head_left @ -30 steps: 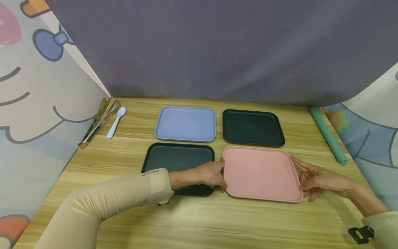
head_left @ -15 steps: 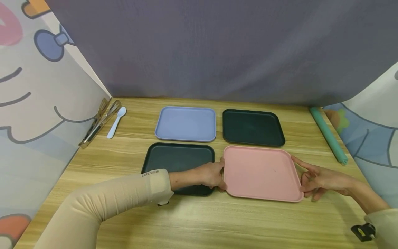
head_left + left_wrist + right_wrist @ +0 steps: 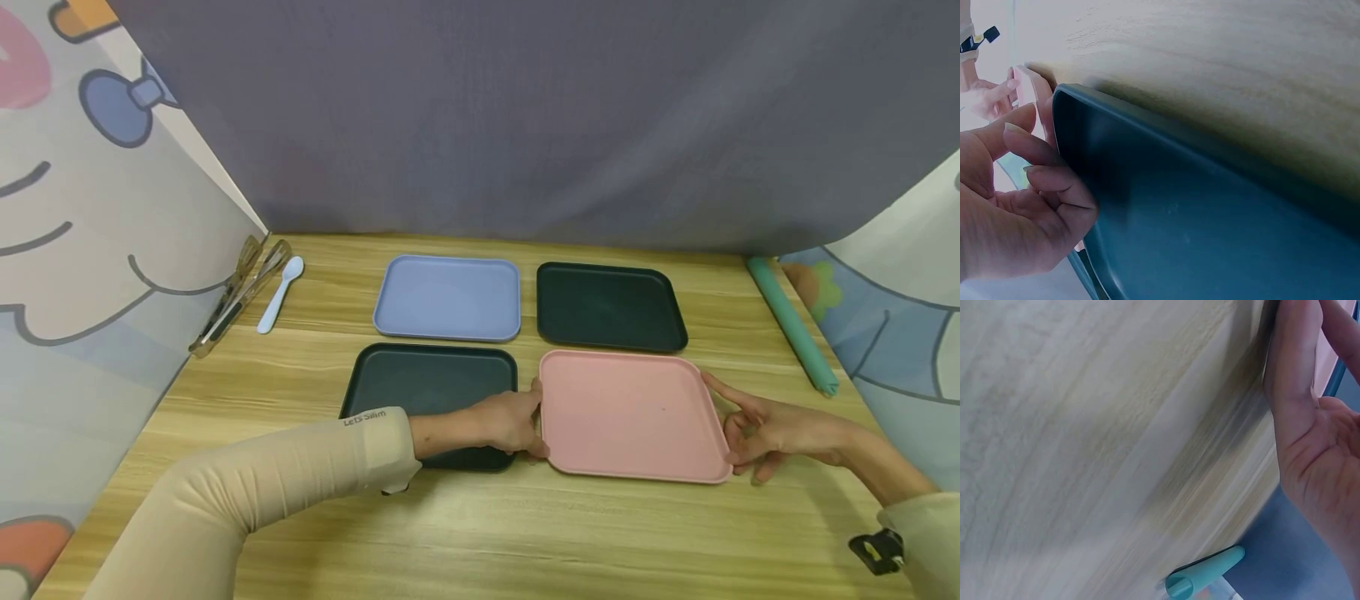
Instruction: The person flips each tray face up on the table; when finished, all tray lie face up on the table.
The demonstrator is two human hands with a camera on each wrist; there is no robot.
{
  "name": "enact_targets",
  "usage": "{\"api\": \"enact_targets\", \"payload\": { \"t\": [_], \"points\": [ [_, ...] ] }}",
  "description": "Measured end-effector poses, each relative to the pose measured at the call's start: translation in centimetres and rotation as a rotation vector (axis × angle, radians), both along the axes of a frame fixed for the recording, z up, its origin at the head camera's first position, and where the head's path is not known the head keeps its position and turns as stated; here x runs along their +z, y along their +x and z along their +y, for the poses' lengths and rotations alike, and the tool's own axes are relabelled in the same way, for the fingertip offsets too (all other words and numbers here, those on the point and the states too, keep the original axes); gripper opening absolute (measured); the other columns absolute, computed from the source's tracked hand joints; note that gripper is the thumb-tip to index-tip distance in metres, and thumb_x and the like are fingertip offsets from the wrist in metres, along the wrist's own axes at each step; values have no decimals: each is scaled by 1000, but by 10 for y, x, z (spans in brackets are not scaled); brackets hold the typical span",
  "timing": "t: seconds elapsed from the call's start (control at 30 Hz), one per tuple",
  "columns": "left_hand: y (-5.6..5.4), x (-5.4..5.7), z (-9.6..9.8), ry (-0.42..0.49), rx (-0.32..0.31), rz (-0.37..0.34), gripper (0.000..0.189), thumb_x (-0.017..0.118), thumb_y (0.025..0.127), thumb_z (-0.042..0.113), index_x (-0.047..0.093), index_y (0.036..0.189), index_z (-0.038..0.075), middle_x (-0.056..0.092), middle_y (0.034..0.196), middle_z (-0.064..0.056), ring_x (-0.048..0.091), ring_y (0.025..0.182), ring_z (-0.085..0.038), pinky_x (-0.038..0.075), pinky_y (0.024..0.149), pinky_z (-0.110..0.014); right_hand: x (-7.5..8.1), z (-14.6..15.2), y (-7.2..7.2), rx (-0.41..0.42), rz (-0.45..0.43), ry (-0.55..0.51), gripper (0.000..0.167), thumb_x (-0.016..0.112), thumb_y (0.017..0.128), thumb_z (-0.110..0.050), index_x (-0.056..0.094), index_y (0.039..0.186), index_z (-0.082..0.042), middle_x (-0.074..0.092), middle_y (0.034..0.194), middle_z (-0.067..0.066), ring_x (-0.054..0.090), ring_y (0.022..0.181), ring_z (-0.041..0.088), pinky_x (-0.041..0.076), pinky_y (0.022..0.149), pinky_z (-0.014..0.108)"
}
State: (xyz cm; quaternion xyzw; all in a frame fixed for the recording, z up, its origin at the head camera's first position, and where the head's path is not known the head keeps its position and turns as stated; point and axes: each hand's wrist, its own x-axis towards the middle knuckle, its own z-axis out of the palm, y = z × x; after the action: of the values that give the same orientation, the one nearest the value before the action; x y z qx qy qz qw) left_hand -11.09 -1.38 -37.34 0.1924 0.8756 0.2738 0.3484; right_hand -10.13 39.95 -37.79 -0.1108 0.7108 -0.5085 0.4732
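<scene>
A pink tray (image 3: 633, 415) lies flat on the wooden table, right of a dark green tray (image 3: 431, 375). My left hand (image 3: 510, 421) reaches over that dark tray, with thumb and index finger spread against the pink tray's left edge. In the left wrist view the other fingers of the left hand (image 3: 1029, 200) are bent above the dark tray's end. At the opposite edge is my right hand (image 3: 776, 432); its extended index finger and thumb touch the pink rim. The right wrist view shows part of the right hand (image 3: 1310, 425) beside a sliver of pink tray.
Behind are a blue tray (image 3: 447, 298) and another dark green tray (image 3: 609, 307). A light blue spoon (image 3: 281, 296) and metal tongs (image 3: 243, 296) lie at the left. A teal roll (image 3: 792, 327) lies along the right edge. A grey curtain (image 3: 525, 125) hangs behind the table.
The pink tray's near edge has shifted very slightly away from me. Both hands stay at its two sides, nearly still.
</scene>
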Motion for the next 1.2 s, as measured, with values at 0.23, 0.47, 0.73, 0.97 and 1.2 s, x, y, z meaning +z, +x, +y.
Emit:
{"api": "enact_targets", "payload": {
  "t": [0.23,0.47,0.73,0.97,1.2],
  "points": [
    [1,1,-1,-23,-20,39,104,81,86,30,14,161,3,66,59,4,60,47,-14,43,56,-22,-1,0,0,14,-8,-6,109,58,97,1,-28,153,-35,59,96,8,66,86,23,60,67,41],
    [1,-2,-5,52,-19,32,105,81,85,30,14,161,2,71,62,4,57,48,-9,45,58,-21,-3,2,-1,21,-26,-48,108,56,98,3,-26,154,-39,60,95,6,65,85,19,60,67,39],
    [-5,-8,-13,198,-18,-55,102,79,87,23,11,160,-1,74,68,-3,53,46,-12,42,51,-21,-2,2,-3,32,-15,-53,107,56,98,3,-25,154,-39,60,93,2,62,82,14,60,67,38],
    [-17,10,-26,298,-38,-166,101,77,89,23,8,162,7,77,85,-11,63,60,-26,48,60,-27,3,1,0,32,24,-6,104,56,99,1,-25,156,-31,62,91,5,64,79,15,60,68,41],
    [-52,51,-74,286,-193,159,72,62,100,35,26,160,15,74,113,-9,68,102,-30,53,81,-33,27,5,-1,-38,366,264,87,51,105,-11,-16,160,-23,61,108,17,68,87,13,58,68,38]
  ]
}}
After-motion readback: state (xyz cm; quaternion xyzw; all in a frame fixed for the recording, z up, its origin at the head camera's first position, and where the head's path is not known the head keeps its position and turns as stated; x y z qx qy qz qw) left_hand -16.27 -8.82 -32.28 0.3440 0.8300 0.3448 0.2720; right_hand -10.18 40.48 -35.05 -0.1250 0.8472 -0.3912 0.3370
